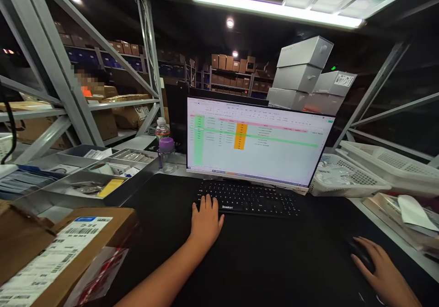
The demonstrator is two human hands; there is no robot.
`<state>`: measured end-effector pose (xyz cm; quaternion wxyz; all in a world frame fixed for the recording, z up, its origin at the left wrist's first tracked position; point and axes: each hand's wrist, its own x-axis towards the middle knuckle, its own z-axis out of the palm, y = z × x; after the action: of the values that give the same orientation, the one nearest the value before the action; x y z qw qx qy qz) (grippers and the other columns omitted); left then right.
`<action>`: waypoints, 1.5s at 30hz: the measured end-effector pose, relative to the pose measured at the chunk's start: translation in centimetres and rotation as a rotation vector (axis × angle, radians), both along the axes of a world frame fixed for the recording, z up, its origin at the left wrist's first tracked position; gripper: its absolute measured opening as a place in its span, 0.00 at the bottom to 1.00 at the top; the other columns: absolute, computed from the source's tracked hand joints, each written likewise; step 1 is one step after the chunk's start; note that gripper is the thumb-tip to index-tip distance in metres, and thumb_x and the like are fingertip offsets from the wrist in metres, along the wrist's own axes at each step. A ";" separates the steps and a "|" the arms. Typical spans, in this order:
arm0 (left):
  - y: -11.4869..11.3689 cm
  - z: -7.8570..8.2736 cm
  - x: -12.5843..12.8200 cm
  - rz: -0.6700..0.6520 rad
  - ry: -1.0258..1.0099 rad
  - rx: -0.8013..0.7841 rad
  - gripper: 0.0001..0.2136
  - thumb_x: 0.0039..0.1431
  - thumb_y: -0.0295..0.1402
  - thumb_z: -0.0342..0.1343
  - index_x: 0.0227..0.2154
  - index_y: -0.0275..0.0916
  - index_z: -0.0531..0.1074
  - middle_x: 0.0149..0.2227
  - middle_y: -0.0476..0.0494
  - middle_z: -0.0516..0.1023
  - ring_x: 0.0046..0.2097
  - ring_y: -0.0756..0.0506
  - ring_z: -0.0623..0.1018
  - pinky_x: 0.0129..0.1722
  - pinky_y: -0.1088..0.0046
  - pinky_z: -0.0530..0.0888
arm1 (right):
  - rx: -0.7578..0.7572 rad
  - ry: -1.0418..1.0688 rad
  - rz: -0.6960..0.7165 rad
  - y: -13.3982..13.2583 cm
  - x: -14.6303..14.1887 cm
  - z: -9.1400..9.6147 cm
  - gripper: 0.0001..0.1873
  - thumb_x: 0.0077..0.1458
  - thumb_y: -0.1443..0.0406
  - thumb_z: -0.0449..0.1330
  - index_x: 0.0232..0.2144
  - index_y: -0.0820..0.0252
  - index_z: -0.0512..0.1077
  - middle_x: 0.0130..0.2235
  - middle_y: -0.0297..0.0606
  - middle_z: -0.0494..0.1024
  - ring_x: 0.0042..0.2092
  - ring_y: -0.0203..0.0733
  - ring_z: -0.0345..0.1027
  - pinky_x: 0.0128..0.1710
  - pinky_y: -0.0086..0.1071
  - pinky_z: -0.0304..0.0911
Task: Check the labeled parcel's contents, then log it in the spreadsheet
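My left hand [205,220] lies flat with fingers stretched onto the left end of a black keyboard [254,198], holding nothing. My right hand [380,263] rests over a black mouse [360,251] at the lower right, fingers curved on top of it. Behind the keyboard stands a white-framed monitor [257,142] showing a spreadsheet with green and orange cells. Everything sits on a black desk mat [260,261].
A cardboard parcel with shipping labels [58,247] sits at the lower left, with metal trays of small items [99,174] behind it. A purple-capped bottle [166,149] stands left of the monitor. White plastic baskets [363,172] and papers lie right. Grey racking and stacked grey boxes [302,71] surround the desk.
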<state>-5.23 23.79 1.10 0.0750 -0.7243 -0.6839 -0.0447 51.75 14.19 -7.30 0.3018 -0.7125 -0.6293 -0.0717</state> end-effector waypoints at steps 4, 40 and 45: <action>0.0 0.1 0.0 -0.011 -0.006 0.004 0.29 0.69 0.38 0.46 0.69 0.32 0.62 0.72 0.25 0.61 0.72 0.29 0.62 0.68 0.40 0.62 | 0.012 0.020 -0.015 0.1 -0.1 0.1 0.35 0.57 0.40 0.53 0.55 0.55 0.73 0.57 0.50 0.74 0.58 0.59 0.73 0.56 0.51 0.71; 0.2 0.2 0.1 -0.004 -0.001 -0.004 0.29 0.68 0.36 0.46 0.69 0.32 0.62 0.72 0.26 0.61 0.72 0.29 0.62 0.67 0.39 0.63 | 0.035 0.113 -0.007 1.0 -0.8 0.3 0.32 0.54 0.41 0.56 0.54 0.49 0.76 0.59 0.46 0.74 0.58 0.60 0.73 0.56 0.52 0.71; 0.3 0.0 0.1 -0.007 0.011 0.004 0.29 0.68 0.36 0.45 0.69 0.32 0.62 0.72 0.25 0.61 0.72 0.29 0.62 0.67 0.38 0.63 | 0.009 0.099 -0.027 0.9 -0.2 0.0 0.35 0.55 0.41 0.55 0.57 0.51 0.74 0.60 0.48 0.73 0.58 0.61 0.73 0.52 0.51 0.73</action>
<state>-5.13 24.11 1.10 0.0802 -0.7268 -0.6809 -0.0422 51.52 15.09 -7.29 0.3348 -0.7223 -0.6036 -0.0432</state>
